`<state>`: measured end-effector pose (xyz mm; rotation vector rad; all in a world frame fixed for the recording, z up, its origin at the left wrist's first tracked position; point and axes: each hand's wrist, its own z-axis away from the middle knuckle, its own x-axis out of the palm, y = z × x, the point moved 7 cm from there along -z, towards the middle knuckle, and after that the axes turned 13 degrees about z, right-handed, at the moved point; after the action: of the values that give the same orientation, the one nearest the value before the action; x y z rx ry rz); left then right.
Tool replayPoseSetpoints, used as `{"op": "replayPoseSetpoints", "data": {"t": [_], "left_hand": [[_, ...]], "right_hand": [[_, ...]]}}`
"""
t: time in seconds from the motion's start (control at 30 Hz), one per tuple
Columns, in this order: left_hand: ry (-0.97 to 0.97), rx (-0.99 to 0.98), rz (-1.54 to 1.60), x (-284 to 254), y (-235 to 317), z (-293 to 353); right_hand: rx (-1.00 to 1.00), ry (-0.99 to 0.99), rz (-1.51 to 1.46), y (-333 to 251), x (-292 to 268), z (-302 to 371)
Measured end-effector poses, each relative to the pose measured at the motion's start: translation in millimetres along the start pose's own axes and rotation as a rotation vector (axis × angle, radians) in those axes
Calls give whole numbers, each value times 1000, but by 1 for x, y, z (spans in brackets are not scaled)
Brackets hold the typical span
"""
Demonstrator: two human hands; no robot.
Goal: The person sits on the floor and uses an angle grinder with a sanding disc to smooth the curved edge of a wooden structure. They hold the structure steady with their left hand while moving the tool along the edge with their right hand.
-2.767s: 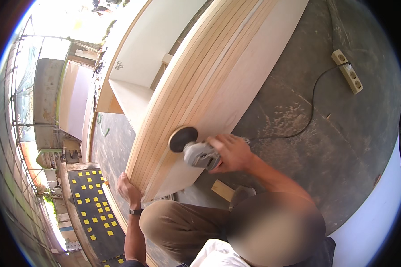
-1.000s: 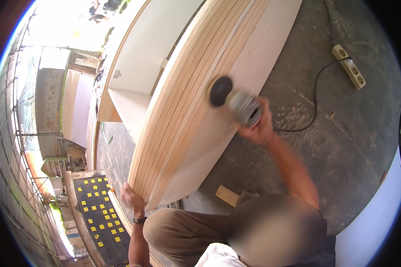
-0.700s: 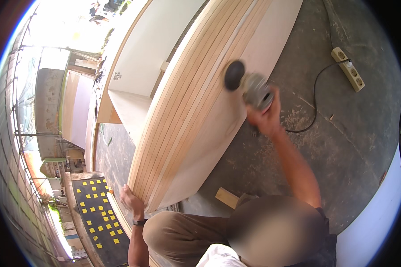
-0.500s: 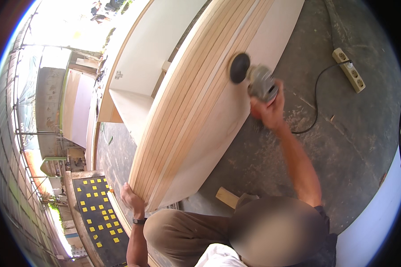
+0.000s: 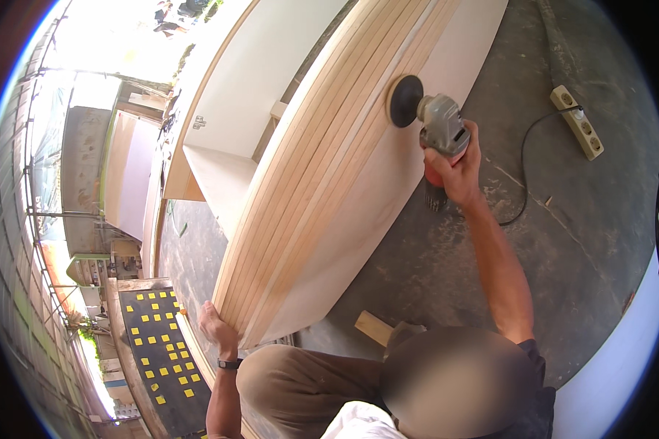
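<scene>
A long, curved wooden piece (image 5: pixel 300 197), faced with narrow pale strips and with a smooth pale side, runs from near my knee to the far edge. My left hand (image 5: pixel 217 326) holds its near end at the left corner; some fingers are hidden from view. In my right hand (image 5: pixel 458 172) is an angle grinder (image 5: pixel 444 124) with a grey head and a red body. Its round sanding pad (image 5: pixel 405 101), black on the back, is tilted against the strips close to where they meet the smooth side.
Right of the piece, a power strip (image 5: pixel 577 122) lies on the dark floor with a black cord (image 5: pixel 523 168) plugged in. A wood offcut (image 5: pixel 373 327) rests near my knee. Pale cabinet panels (image 5: pixel 249 80) stand at left, above a dark board (image 5: pixel 143 325) bearing yellow squares.
My right hand and the grinder have moved slightly farther away and to the right along the strips. My left hand keeps its place at the near end.
</scene>
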<state>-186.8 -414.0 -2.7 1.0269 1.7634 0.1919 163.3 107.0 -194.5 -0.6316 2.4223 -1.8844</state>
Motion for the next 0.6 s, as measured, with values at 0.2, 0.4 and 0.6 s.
{"op": "replayPoseSetpoints", "data": {"t": [0.2,0.4,0.6], "left_hand": [[23,45,16,2,14,2],[-37,29,-30,4,10,5],[-21,49,-9,2,1,-1]], "right_hand": [[-378,-346,587,-29,54,84],[-494,-409,608,-45,58,87],[-54,-79,227,-16,11,32]]}}
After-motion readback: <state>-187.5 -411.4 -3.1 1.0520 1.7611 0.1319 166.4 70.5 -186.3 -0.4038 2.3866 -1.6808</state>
